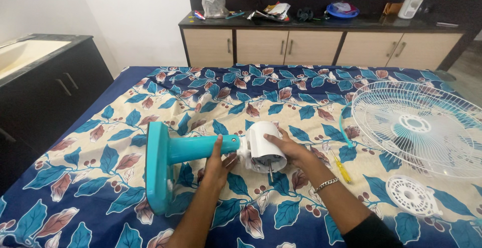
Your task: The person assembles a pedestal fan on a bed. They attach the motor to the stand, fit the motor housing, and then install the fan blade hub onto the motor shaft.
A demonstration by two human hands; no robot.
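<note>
A teal fan stand (170, 160) lies on its side on the leaf-print cloth, its flat base at the left and its pole pointing right. At the pole's end sits the white motor housing (265, 145) with a metal shaft sticking toward me. My left hand (217, 163) grips the teal pole just left of the housing. Resting on the housing's right side is my right hand (290, 146), its fingers curled over the top; a bracelet shows on that wrist.
A white wire fan guard (416, 127) lies at the right with a small round white cover (412, 195) below it. A yellow screwdriver (343, 170) lies beside my right forearm. A cabinet (311, 44) with clutter stands behind, a dark counter (45, 82) at the left.
</note>
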